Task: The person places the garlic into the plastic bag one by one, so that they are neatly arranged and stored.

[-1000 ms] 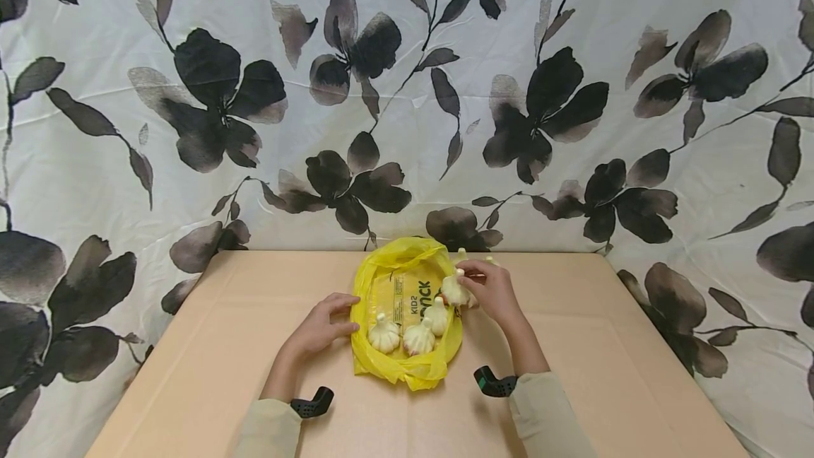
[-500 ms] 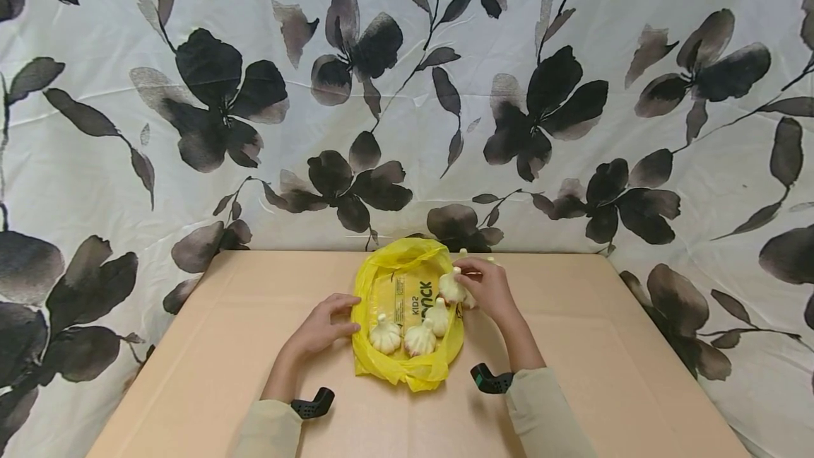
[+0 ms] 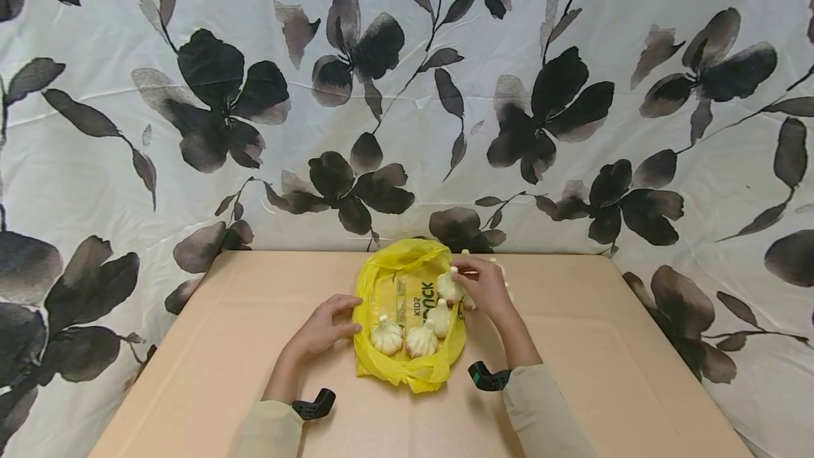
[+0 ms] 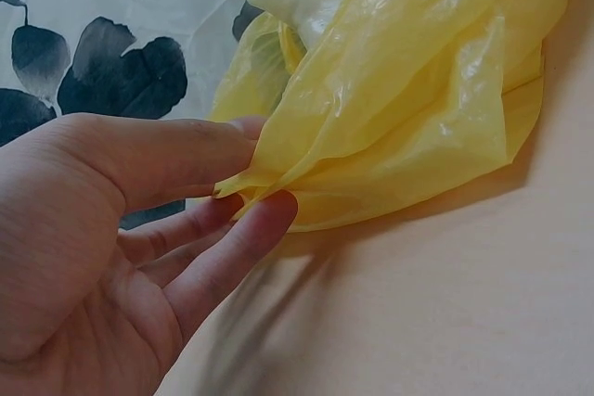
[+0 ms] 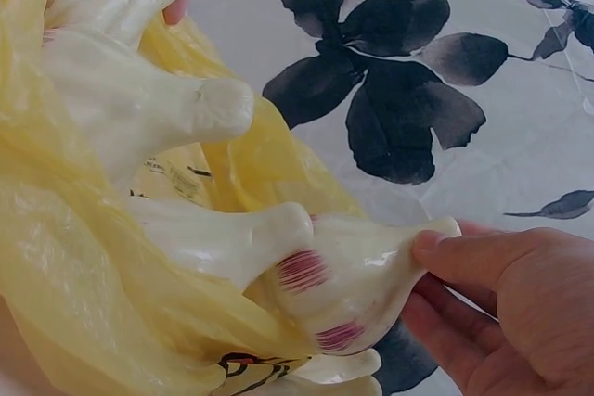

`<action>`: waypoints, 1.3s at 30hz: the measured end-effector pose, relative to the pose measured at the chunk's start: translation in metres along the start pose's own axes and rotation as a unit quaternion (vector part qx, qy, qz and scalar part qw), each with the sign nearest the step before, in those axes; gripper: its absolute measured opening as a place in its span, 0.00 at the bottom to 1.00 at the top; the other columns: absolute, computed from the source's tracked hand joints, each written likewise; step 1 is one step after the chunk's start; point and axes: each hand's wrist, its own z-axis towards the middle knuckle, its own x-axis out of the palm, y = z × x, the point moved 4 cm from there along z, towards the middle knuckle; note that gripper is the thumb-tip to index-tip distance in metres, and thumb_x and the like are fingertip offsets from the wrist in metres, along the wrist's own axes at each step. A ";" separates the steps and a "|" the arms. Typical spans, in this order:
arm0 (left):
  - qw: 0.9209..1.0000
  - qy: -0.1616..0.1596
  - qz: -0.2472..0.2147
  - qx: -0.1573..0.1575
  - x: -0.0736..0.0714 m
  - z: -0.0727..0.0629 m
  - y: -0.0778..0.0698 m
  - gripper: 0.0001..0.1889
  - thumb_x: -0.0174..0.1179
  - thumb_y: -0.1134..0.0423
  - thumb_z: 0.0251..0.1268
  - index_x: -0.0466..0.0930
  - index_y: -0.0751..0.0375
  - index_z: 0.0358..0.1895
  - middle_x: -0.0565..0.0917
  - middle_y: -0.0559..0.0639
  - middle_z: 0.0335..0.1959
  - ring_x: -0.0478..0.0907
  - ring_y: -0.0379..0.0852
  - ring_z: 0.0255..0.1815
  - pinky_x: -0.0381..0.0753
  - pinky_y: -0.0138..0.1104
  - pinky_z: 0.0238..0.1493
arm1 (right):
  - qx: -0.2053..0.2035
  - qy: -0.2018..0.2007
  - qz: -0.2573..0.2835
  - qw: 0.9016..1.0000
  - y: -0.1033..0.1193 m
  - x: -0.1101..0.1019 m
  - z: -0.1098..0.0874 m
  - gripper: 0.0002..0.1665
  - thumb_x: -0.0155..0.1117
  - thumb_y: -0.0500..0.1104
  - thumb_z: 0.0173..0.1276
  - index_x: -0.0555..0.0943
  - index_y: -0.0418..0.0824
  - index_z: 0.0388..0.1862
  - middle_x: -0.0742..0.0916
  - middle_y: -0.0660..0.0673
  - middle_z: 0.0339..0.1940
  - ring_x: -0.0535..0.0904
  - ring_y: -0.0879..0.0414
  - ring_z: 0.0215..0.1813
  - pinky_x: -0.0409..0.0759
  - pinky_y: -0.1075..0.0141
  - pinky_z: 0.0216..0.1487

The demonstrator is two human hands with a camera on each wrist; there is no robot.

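Three garlic bulbs lie inside the yellow bag on the surface; another bulb, its stem pinched by the right hand, has edged left over the bag's right side, apparently almost in with the others, while the left hand pinches the left edge

Peach-coloured tabletop, open yellow plastic bag lying towards the far edge, partly hidden garlic bulbs beside it

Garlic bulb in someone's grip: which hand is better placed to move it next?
Probably the right hand: it pinches that garlic bulb by the stem, while the left hand grips the opposite side of the yellow bag.
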 end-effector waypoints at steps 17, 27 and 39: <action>1.000 -0.008 0.003 -0.007 0.002 0.004 0.001 0.28 0.68 0.59 0.57 0.75 0.58 0.63 0.75 0.51 0.62 0.68 0.55 0.68 0.61 0.55 0.72 | 0.006 0.008 0.007 1.000 -0.008 0.009 0.009 0.15 0.67 0.33 0.61 0.84 0.35 0.49 0.87 0.40 0.45 0.84 0.48 0.48 0.85 0.59 0.50; 1.000 -0.013 0.011 -0.007 0.002 0.008 0.003 0.28 0.68 0.57 0.58 0.76 0.56 0.62 0.75 0.50 0.62 0.69 0.54 0.67 0.62 0.55 0.71 | 0.000 0.016 0.009 1.000 -0.016 0.013 0.016 0.17 0.67 0.33 0.61 0.83 0.34 0.50 0.87 0.40 0.45 0.84 0.48 0.48 0.85 0.59 0.51; 1.000 -0.019 0.004 -0.013 0.002 0.010 0.006 0.27 0.68 0.58 0.57 0.76 0.55 0.62 0.76 0.50 0.61 0.71 0.53 0.65 0.62 0.55 0.71 | 0.000 0.020 0.005 1.000 -0.027 0.019 0.022 0.14 0.67 0.33 0.61 0.84 0.38 0.47 0.87 0.40 0.44 0.83 0.48 0.47 0.85 0.58 0.50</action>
